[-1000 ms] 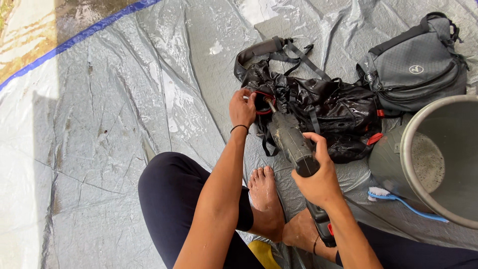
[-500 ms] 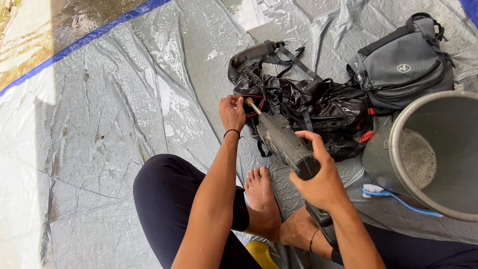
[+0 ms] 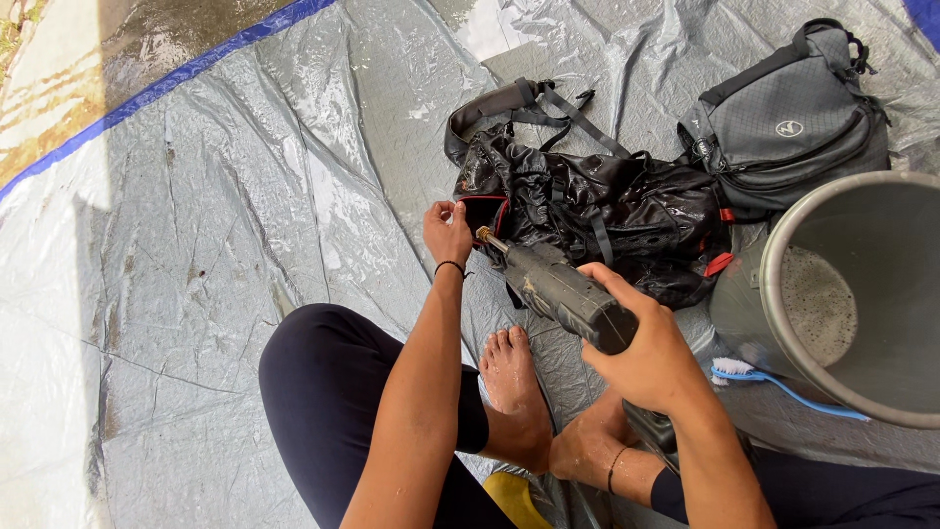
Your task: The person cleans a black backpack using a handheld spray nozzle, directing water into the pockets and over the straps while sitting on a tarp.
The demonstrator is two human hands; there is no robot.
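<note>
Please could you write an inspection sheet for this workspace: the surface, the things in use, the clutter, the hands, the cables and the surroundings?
Surface: grey plastic tarp with a blue edge, wrinkled and wet in places.
Things in use: wet black backpack lying on the tarp; dark spray gun with a brass tip aimed at it.
Clutter: grey shoulder bag beside the backpack; grey bucket holding foamy water; blue brush lying by the bucket.
Hands: left hand pinches the backpack's red-trimmed edge; right hand grips the spray gun.
Cables: nothing seen.
Surroundings: wet bare ground beyond the tarp's edge; the person sits barefoot.
</note>
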